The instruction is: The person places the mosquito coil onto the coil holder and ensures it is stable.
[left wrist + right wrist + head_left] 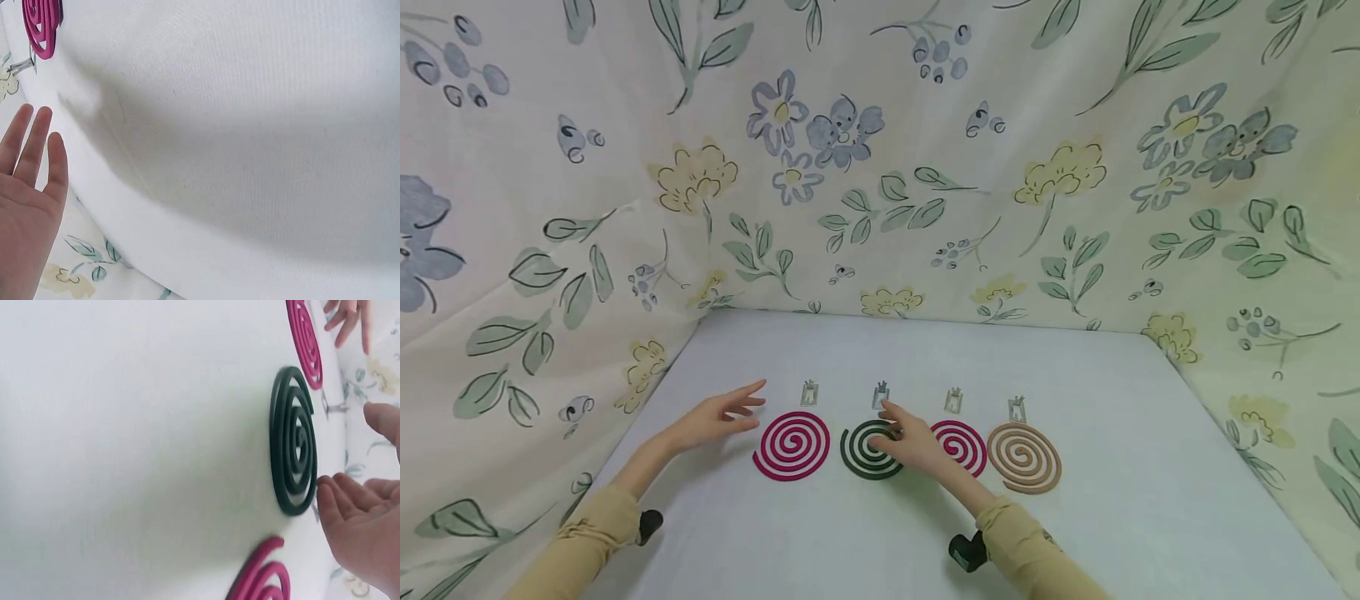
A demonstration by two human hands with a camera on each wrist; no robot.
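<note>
- The left sleeve (587, 533), tan, sat pushed back on the forearm; a black device (651, 526) showed at its cuff.
- The left hand (715, 421) reached in just left of the first pink coil, apart from it; its fingers were spread and nearly straight, with nothing in them.
- The first pink coil (792, 446) lay flat on the white table (820, 542); just beyond it was the first metal piece (808, 393).
- The green coil (294, 440), dark and flat on the table, was second in the row; the second metal piece (881, 395) lay beyond it, close to the right fingertips in the head view.
- The right hand (913, 440) was over the right side of the green coil; thumb and fingers stood well apart, gently bent, with nothing gripped; whether a fingertip touched the coil, I cannot tell.
- The second pink coil (955, 448) lay partly hidden behind the right hand and forearm; the third metal piece (953, 401) was beyond it.
- The tan coil (1022, 457) ended the row, close beside the second pink coil; the fourth metal piece (1017, 409) was at its far edge.
</note>
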